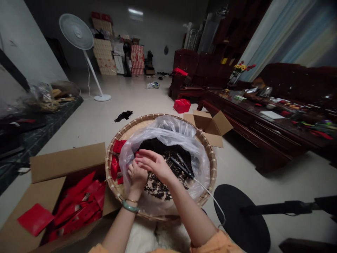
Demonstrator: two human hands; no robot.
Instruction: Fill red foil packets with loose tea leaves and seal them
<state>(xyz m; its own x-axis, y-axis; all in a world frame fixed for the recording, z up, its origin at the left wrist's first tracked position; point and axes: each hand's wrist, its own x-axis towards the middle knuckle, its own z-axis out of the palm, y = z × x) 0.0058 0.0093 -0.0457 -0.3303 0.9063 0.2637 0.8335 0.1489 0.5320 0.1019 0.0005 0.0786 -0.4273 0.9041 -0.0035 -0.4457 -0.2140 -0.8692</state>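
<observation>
My left hand and my right hand meet above the left part of a clear plastic bag, which lies spread in a round woven basket. The left fingers are curled closed. Stretched out, the right fingers cover the left fingertips. A sliver of red shows beside them; what lies between the hands is hidden. Dark dried flakes and a black heap lie inside the bag. On them rests a black, two-armed tool like a hair straightener, arms apart, with a white cord.
Red packets lie at the basket's left edge; more red packets fill an open carton at left. Another open carton stands beyond the basket. A black round base is at right, near a dark wooden table. A white fan stands behind.
</observation>
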